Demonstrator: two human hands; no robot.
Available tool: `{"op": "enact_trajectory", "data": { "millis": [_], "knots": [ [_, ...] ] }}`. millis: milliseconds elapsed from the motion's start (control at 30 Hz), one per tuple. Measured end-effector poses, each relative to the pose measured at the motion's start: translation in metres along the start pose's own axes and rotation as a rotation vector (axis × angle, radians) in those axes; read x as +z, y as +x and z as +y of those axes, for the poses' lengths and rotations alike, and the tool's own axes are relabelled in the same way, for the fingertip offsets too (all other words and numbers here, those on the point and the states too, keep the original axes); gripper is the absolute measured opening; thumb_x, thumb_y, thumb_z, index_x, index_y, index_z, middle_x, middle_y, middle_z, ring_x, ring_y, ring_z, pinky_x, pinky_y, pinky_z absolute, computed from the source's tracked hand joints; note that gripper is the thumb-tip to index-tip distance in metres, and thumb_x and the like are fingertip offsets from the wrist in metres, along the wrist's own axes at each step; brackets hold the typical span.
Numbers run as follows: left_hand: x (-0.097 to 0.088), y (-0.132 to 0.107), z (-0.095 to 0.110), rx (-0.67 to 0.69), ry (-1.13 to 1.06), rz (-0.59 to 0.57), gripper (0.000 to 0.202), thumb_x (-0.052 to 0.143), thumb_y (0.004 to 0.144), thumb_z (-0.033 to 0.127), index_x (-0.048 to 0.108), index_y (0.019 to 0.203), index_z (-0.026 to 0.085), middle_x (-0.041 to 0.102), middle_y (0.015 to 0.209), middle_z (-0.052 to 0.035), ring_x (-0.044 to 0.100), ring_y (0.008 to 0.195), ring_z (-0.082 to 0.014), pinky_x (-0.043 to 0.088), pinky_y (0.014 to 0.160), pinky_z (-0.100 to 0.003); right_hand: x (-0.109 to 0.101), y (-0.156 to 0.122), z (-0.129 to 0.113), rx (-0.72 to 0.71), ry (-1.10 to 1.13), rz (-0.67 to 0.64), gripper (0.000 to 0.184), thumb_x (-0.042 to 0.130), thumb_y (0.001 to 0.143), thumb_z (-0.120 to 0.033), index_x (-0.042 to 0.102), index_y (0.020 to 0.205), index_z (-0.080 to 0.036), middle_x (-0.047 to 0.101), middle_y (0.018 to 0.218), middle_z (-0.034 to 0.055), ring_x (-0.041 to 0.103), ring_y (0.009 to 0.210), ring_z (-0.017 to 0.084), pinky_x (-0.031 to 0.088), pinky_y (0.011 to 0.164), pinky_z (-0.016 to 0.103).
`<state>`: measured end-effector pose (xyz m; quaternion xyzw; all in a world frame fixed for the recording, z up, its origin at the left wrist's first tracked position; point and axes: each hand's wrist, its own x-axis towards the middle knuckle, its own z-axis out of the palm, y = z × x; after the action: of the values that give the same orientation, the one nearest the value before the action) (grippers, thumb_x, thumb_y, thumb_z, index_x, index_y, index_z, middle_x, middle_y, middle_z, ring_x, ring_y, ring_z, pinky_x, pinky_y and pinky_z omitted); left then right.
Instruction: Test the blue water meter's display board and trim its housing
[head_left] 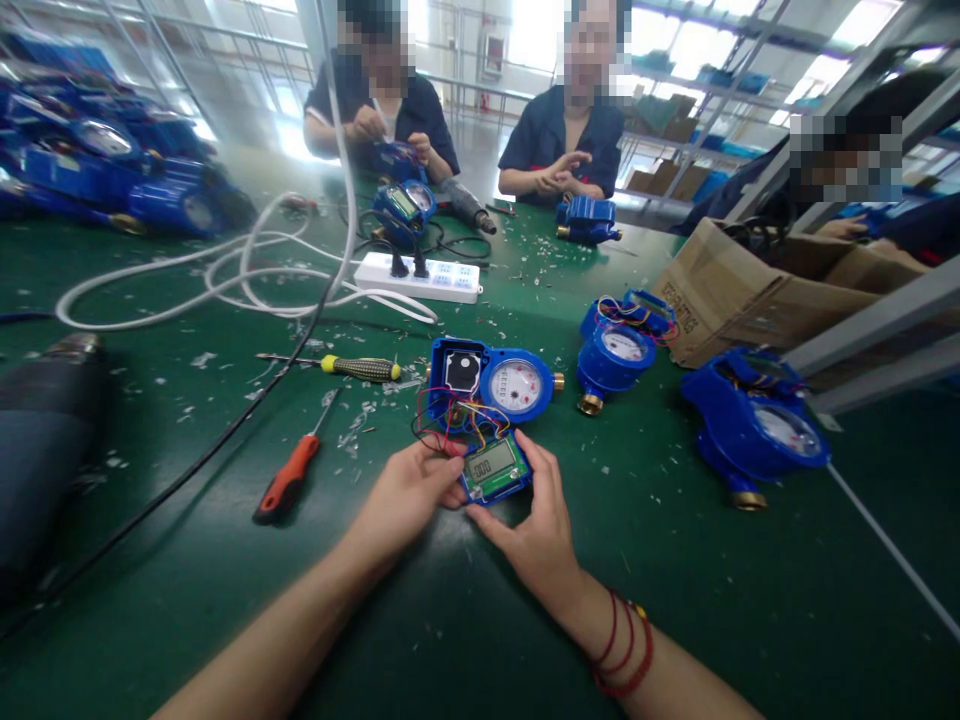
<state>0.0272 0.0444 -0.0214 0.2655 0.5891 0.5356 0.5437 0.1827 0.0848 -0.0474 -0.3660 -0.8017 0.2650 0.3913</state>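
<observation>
Between my two hands is a small display module (491, 465), a green circuit board with an LCD in a blue frame. My left hand (420, 485) pinches its left edge with thumb and fingers. Along the right side and lower edge, my right hand (536, 515) grips it too. Red, black, yellow and white wires run from the module to an opened blue water meter (516, 388) just beyond. The meter's square compartment holds a black part, and its round dial faces up. Brass fittings show at its side.
A yellow-black screwdriver (360, 368) and an orange screwdriver (289, 478) lie left. More meters (615, 350) stand right, near a cardboard box (697, 300). A power strip (420, 278) with a looping white cable (247, 265) lies behind. Plastic scraps litter the table (300, 610). Co-workers sit opposite.
</observation>
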Motion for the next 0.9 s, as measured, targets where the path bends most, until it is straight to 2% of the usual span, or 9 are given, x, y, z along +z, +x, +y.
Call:
{"op": "enact_trajectory", "data": {
  "millis": [167, 333, 533, 900],
  "knots": [
    [0.002, 0.0, 0.001, -0.012, -0.022, -0.001, 0.025, 0.066, 0.071, 0.028, 0.054, 0.087, 0.013, 0.058, 0.053, 0.0044, 0.054, 0.051, -0.0085, 0.042, 0.054, -0.019, 0.001, 0.0, 0.0, 0.022, 0.001, -0.003, 0.078, 0.074, 0.068, -0.028, 0.029, 0.132, -0.017, 0.044, 0.12, 0.0136, 0.045, 0.113, 0.028, 0.042, 0.096, 0.047],
    [0.007, -0.003, -0.002, -0.045, -0.142, 0.004, 0.029, 0.068, 0.066, 0.019, 0.05, 0.089, 0.016, 0.054, 0.055, 0.0081, 0.052, 0.05, -0.0063, 0.042, 0.055, -0.018, 0.003, 0.0, -0.002, -0.034, -0.023, 0.016, 0.073, 0.071, 0.072, -0.023, 0.029, 0.131, -0.017, 0.044, 0.12, 0.0135, 0.045, 0.113, 0.028, 0.043, 0.096, 0.046],
    [0.008, -0.002, -0.004, -0.105, -0.275, 0.009, 0.034, 0.071, 0.062, 0.019, 0.048, 0.088, 0.016, 0.063, 0.071, 0.002, 0.061, 0.065, -0.0106, 0.047, 0.063, -0.022, 0.002, 0.001, 0.0, -0.114, -0.073, -0.009, 0.071, 0.067, 0.076, -0.024, 0.026, 0.133, -0.018, 0.045, 0.121, 0.0141, 0.043, 0.115, 0.029, 0.043, 0.096, 0.048],
    [0.003, 0.003, -0.009, -0.113, -0.329, 0.001, 0.032, 0.075, 0.061, 0.018, 0.049, 0.081, 0.016, 0.064, 0.071, 0.0003, 0.061, 0.063, -0.012, 0.049, 0.062, -0.024, 0.006, -0.001, 0.003, -0.094, -0.015, -0.02, 0.07, 0.067, 0.077, -0.023, 0.026, 0.133, -0.016, 0.043, 0.122, 0.0144, 0.041, 0.117, 0.027, 0.043, 0.097, 0.044]
  ]
}}
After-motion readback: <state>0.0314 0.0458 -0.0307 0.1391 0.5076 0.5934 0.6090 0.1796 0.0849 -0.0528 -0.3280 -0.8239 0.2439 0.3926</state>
